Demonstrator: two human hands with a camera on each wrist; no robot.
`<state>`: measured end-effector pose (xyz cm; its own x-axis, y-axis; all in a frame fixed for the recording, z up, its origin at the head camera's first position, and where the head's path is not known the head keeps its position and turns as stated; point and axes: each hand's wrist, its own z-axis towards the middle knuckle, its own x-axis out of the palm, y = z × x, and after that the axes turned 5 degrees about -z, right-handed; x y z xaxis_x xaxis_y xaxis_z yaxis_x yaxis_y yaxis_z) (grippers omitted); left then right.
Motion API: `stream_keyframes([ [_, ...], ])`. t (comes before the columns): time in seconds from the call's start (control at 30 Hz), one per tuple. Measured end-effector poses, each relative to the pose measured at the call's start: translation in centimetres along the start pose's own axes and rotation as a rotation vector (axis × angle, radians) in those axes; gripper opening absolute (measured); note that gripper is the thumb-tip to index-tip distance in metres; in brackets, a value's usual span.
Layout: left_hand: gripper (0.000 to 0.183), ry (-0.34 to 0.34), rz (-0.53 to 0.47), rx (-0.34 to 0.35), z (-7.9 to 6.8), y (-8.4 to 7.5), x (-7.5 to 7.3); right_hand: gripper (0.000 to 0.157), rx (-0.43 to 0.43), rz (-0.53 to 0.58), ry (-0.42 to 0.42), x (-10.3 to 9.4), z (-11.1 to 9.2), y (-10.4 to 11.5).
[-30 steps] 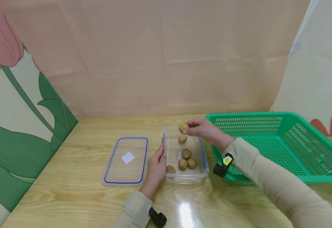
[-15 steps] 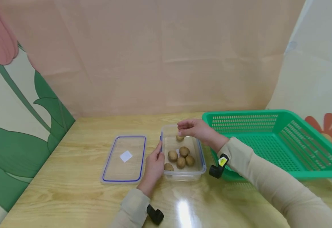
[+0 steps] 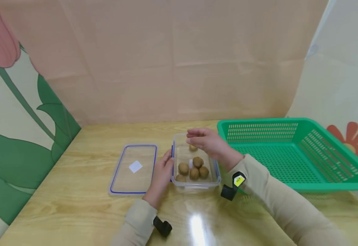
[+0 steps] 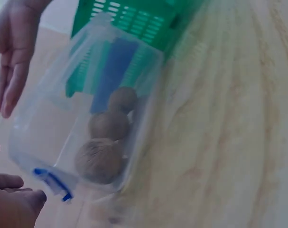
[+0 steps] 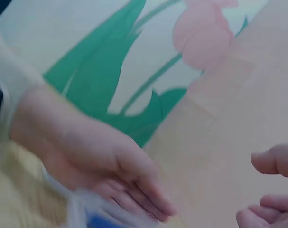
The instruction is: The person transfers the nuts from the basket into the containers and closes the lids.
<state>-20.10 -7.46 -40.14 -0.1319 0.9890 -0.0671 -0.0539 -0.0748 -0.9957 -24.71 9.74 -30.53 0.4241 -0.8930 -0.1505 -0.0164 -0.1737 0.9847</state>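
Note:
A clear plastic food container [image 3: 196, 185] with blue-edged sides stands uncovered on the table. Several walnuts [image 3: 198, 162] lie inside it, mostly toward the near end; one at the far end is partly hidden by my right hand. That right hand [image 3: 208, 140] hovers over the container's far part, fingers fairly straight and holding nothing. Along the container's left side is my left hand [image 3: 162, 169], its fingers extended; in the right wrist view the same left hand [image 5: 110, 156] appears flat beside the wall. Whether it touches the wall I cannot tell.
The container's blue-rimmed lid [image 3: 117, 181] lies flat to the left, with a white paper square [image 3: 135, 166] on it. A large green plastic basket [image 3: 277, 186] stands close on the right. A paper-covered wall [image 3: 136, 68] rises behind the table.
The walnut that my right hand pinched has been let go and now lies in the container with the others. My right hand's fingers have straightened; my left hand has shifted slightly left.

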Motion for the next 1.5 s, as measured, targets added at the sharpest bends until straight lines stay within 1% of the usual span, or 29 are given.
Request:
stream_keyframes([
  [0.03, 0.044, 0.001, -0.041, 0.003, 0.1, -0.3, -0.4, 0.053, 0.004, 0.044, -0.007, 0.4, -0.1, 0.1],
  [0.13, 0.044, 0.037, -0.235, -0.015, 0.4, -1.1, -2.0, 0.057, 0.014, 0.182, -0.023, 1.9, -0.6, 0.5],
  [0.23, 0.044, 0.065, -0.432, -0.072, 0.7, -1.9, -4.3, 0.062, 0.025, 0.31, -0.036, 3.8, -1.1, 0.8],
  [0.27, 0.043, 0.067, -0.449, -0.088, 0.8, -2.2, -5.2, 0.063, 0.026, 0.335, -0.033, 4.5, -1.2, 0.8],
  [0.3, 0.043, 0.066, -0.45, -0.104, 0.9, -2.4, -6.1, 0.064, 0.028, 0.345, -0.032, 5.2, -1.3, 0.9],
  [0.37, 0.042, 0.054, -0.414, -0.143, 1.1, -2.9, -8.0, 0.067, 0.04, 0.376, -0.034, 6.7, -1.4, 0.8],
  [0.53, 0.042, 0.011, -0.29, -0.201, 1.5, -3.4, -12.3, 0.075, 0.08, 0.406, -0.018, 10.1, -1.1, 0.5],
  [0.63, 0.043, -0.016, -0.248, -0.226, 1.8, -3.2, -14.3, 0.08, 0.111, 0.399, -0.02, 11.4, -0.5, -0.2],
  [0.77, 0.045, -0.065, -0.199, -0.243, 2.0, -2.3, -16.3, 0.082, 0.153, 0.368, -0.072, 12.9, 0.5, -1.5],
  [0.87, 0.046, -0.105, -0.189, -0.264, 2.0, -1.3, -17.4, 0.083, 0.161, 0.345, -0.123, 14.2, 1.1, -2.7],
  [1.0, 0.048, -0.131, -0.177, -0.309, 2.0, 0.0, -18.4, 0.085, 0.169, 0.301, -0.171, 15.7, 1.6, -4.0],
  [1.07, 0.049, -0.135, -0.162, -0.331, 1.9, 0.7, -18.7, 0.087, 0.188, 0.28, -0.197, 16.3, 1.7, -4.7],
  [1.17, 0.049, -0.133, -0.163, -0.359, 2.0, 1.5, -18.9, 0.088, 0.204, 0.261, -0.262, 16.9, 2.1, -5.6],
  [1.27, 0.049, -0.136, -0.199, -0.383, 2.2, 2.2, -18.9, 0.086, 0.205, 0.262, -0.343, 17.3, 2.5, -6.6],
  [1.37, 0.047, -0.171, -0.246, -0.415, 2.3, 2.7, -18.7, 0.082, 0.181, 0.264, -0.421, 17.6, 2.9, -7.6],
  [1.43, 0.046, -0.199, -0.268, -0.434, 2.5, 2.9, -18.6, 0.079, 0.165, 0.259, -0.452, 17.9, 3.2, -8.0],
  [1.5, 0.046, -0.221, -0.289, -0.444, 2.5, 3.1, -18.5, 0.078, 0.151, 0.259, -0.463, 18.1, 3.4, -8.4],
])
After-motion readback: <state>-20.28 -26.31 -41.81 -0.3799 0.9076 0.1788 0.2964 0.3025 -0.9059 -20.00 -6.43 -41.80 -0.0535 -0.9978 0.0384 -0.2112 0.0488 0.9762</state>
